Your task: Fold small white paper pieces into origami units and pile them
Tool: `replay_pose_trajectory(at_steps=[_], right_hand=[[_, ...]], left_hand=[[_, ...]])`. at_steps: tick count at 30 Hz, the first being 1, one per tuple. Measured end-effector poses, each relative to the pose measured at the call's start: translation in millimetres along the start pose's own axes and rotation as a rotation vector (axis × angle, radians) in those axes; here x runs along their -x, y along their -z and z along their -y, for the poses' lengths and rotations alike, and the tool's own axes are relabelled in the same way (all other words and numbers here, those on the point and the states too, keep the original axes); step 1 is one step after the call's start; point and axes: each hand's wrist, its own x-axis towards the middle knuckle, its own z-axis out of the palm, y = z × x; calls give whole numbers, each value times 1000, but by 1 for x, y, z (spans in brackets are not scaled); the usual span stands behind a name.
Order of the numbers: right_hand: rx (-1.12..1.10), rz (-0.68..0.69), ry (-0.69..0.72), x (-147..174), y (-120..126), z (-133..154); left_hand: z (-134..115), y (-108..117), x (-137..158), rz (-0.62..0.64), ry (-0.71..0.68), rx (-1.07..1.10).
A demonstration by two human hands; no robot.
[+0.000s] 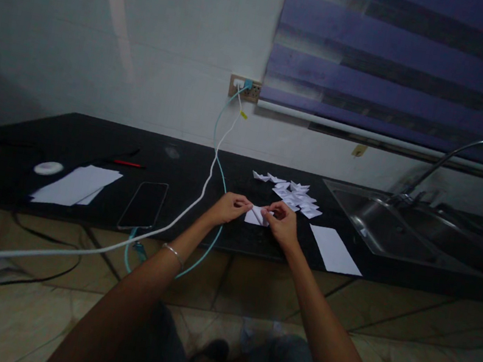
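Observation:
Between my two hands a small piece of white paper (254, 216) lies on the black counter, with a folded flap raised across it. My left hand (233, 208) pinches the flap's left end. On the other side, my right hand (280, 219) pinches the paper near its right edge. Just behind my right hand sits a cluster of folded paper boats (297, 198), several of them close together. A flat white paper strip (334, 250) lies to the right, apart from my hand.
A phone (143, 205), a stack of white paper (74, 185), a round white object (48, 168) and a red pen (129, 164) lie left on the counter (197, 167). A white cable (180, 215) crosses in front, running from the wall outlet (251, 90). A steel sink (373, 222) is at right.

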Motion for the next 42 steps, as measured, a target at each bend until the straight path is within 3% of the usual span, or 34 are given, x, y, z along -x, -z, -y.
replay_pose_trajectory(at_steps=[10,23,28,34,42], right_hand=[[3,5,4,0,2,-2],[-18,26,-25,0,1,-3],[-6,23,-16,0,2,-4],[-21,34,-25,-1,2,-6],[-60,87,-30,1,0,-2]], left_hand=[[5,-2,-2,41,61,141],[9,2,-4,46,-33,69],[8,1,-4,45,-2,101],[8,0,-2,147,-24,35],[8,-1,-2,117,-36,16]])
